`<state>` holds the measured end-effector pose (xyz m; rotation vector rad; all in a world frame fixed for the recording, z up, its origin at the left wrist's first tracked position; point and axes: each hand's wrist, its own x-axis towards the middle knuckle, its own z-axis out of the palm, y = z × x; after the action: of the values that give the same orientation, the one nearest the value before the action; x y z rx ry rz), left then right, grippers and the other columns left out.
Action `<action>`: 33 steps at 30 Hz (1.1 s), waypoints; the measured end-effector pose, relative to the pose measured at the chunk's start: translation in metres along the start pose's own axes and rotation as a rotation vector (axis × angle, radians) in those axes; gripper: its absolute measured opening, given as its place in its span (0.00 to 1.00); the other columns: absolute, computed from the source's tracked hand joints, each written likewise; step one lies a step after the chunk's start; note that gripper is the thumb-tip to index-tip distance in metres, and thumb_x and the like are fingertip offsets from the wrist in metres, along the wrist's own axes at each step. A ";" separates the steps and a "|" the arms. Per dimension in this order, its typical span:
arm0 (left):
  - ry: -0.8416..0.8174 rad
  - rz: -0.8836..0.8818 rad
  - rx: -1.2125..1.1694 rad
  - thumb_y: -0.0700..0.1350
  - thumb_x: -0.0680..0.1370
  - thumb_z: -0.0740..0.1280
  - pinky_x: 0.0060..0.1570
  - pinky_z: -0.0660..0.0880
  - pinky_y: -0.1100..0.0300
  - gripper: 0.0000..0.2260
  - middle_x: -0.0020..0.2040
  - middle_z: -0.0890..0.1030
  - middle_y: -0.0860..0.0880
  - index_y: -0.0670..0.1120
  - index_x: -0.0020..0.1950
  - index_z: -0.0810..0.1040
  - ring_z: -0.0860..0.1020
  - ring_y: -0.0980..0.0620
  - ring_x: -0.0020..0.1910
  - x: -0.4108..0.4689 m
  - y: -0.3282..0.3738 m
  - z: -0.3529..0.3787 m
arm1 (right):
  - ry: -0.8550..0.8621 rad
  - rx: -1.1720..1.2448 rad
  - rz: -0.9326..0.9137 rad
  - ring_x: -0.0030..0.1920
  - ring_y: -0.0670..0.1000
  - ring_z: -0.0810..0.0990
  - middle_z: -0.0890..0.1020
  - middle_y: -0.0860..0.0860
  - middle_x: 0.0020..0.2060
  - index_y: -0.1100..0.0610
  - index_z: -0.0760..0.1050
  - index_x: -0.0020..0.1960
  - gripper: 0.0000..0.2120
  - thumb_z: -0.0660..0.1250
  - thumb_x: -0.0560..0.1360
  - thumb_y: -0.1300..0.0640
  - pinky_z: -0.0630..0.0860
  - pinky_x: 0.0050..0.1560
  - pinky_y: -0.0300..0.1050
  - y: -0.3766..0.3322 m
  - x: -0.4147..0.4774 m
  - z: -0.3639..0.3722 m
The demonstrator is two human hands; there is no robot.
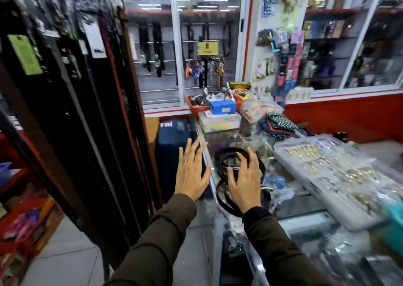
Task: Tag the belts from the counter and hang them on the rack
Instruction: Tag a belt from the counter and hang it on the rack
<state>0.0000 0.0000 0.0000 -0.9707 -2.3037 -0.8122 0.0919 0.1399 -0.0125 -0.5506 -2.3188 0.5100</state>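
Note:
Coiled dark belts (226, 159) lie on the glass counter (305, 202) near its left edge. My right hand (245, 182) hovers just above the coils with fingers spread, holding nothing. My left hand (192, 172), a ring on one finger, is open and stretched out beside the counter's left edge, over the gap to the rack. The belt rack (72, 102) stands at the left, packed with hanging dark belts, some carrying a green tag (25, 54) or a white tag (94, 40).
A clear plastic tray of gold-coloured buckles (331, 172) fills the counter's right side. Red baskets (196, 103), a blue box (222, 106) and bagged goods crowd the far end. A blue suitcase (172, 141) stands on the floor between rack and counter.

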 end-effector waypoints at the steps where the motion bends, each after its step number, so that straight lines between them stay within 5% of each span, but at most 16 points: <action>1: -0.101 -0.005 -0.058 0.53 0.85 0.56 0.82 0.40 0.50 0.24 0.83 0.52 0.54 0.53 0.81 0.57 0.41 0.56 0.82 0.001 0.005 0.009 | -0.024 0.021 0.079 0.80 0.60 0.59 0.61 0.59 0.78 0.59 0.69 0.72 0.23 0.61 0.81 0.50 0.60 0.79 0.55 0.009 -0.001 0.000; 6: -0.608 0.012 -0.173 0.50 0.86 0.55 0.82 0.47 0.49 0.23 0.83 0.58 0.50 0.47 0.81 0.58 0.48 0.48 0.83 0.002 0.032 0.052 | -0.204 0.075 0.511 0.70 0.66 0.67 0.65 0.68 0.70 0.72 0.66 0.69 0.26 0.62 0.81 0.52 0.63 0.71 0.52 0.036 -0.006 -0.006; 10: -0.743 0.073 -0.008 0.46 0.85 0.57 0.82 0.47 0.50 0.23 0.81 0.63 0.46 0.43 0.80 0.60 0.55 0.47 0.82 0.013 0.054 0.075 | -0.149 0.197 0.633 0.65 0.66 0.71 0.69 0.68 0.67 0.72 0.70 0.65 0.22 0.63 0.80 0.54 0.67 0.68 0.51 0.045 0.005 -0.014; 13: -0.811 0.086 0.076 0.43 0.83 0.61 0.81 0.52 0.49 0.22 0.75 0.72 0.43 0.43 0.77 0.67 0.66 0.44 0.77 0.020 0.065 0.084 | -0.178 0.259 0.633 0.55 0.63 0.80 0.82 0.67 0.56 0.69 0.81 0.53 0.19 0.60 0.81 0.54 0.73 0.55 0.49 0.053 0.010 -0.016; 17: -0.813 0.083 0.141 0.36 0.81 0.61 0.75 0.65 0.47 0.23 0.72 0.74 0.40 0.43 0.76 0.68 0.73 0.40 0.72 0.026 0.067 0.091 | -0.307 0.246 0.722 0.54 0.64 0.83 0.85 0.65 0.50 0.67 0.82 0.51 0.20 0.61 0.79 0.51 0.79 0.55 0.54 0.063 0.007 -0.010; 22: -0.804 0.035 0.157 0.37 0.81 0.60 0.62 0.77 0.46 0.17 0.65 0.79 0.40 0.46 0.68 0.77 0.78 0.38 0.64 0.031 0.069 0.094 | -0.491 0.567 0.981 0.50 0.66 0.87 0.83 0.68 0.55 0.71 0.74 0.61 0.15 0.62 0.76 0.71 0.83 0.53 0.63 0.069 0.011 0.012; 27: -0.722 0.005 0.094 0.41 0.82 0.63 0.59 0.78 0.47 0.14 0.62 0.82 0.41 0.47 0.66 0.81 0.80 0.37 0.61 0.033 0.073 0.091 | -0.236 0.986 1.160 0.37 0.61 0.82 0.79 0.67 0.48 0.69 0.73 0.54 0.10 0.56 0.78 0.75 0.84 0.34 0.54 0.070 0.015 0.020; 29: -0.682 0.003 0.061 0.43 0.82 0.64 0.58 0.78 0.48 0.13 0.61 0.83 0.41 0.47 0.65 0.81 0.80 0.38 0.60 0.033 0.073 0.088 | -0.142 1.096 1.156 0.39 0.60 0.81 0.78 0.66 0.45 0.69 0.74 0.46 0.08 0.57 0.79 0.75 0.83 0.28 0.46 0.069 0.011 0.018; 33: -0.571 -0.054 -0.072 0.44 0.81 0.66 0.56 0.79 0.48 0.12 0.58 0.84 0.43 0.47 0.63 0.83 0.81 0.39 0.58 0.033 0.070 0.076 | -0.023 1.205 1.000 0.51 0.62 0.82 0.81 0.65 0.48 0.69 0.77 0.55 0.07 0.62 0.79 0.72 0.84 0.33 0.37 0.063 0.008 0.013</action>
<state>0.0162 0.1065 -0.0091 -1.3107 -2.8024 -0.7079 0.0931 0.1937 -0.0487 -0.9825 -1.1754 2.1150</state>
